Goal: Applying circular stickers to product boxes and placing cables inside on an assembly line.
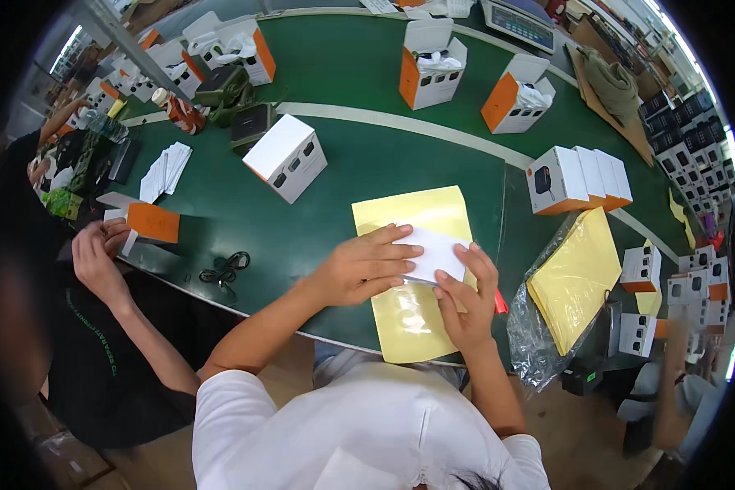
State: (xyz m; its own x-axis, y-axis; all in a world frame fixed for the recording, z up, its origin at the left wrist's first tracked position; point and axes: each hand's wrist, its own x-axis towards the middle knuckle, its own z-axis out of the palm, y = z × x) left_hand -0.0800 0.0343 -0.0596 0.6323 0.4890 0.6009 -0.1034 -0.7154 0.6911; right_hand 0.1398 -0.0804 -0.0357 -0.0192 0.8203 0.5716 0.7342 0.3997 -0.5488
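Note:
A white box [423, 254] lies with a plain face up on a glossy yellow sheet [408, 327], right in front of me. My left hand [367, 265] grips its left side, with the fingers laid across the top face. On the right edge, my right hand [469, 304] pinches the box between thumb and curled fingers. The underside of the box and its other printed faces are hidden. Beyond the sheet stands a closed white and orange box [287, 158] with dark gadget pictures on its side.
Closed boxes [559, 180] stand in a row at the right. Nearer lie a stack of yellow sheets [576, 282] and clear plastic. Open boxes [433, 69] stand on the green conveyor behind. A black cable [224, 269] lies left; there a co-worker's hand [98, 253] touches an orange box [153, 222].

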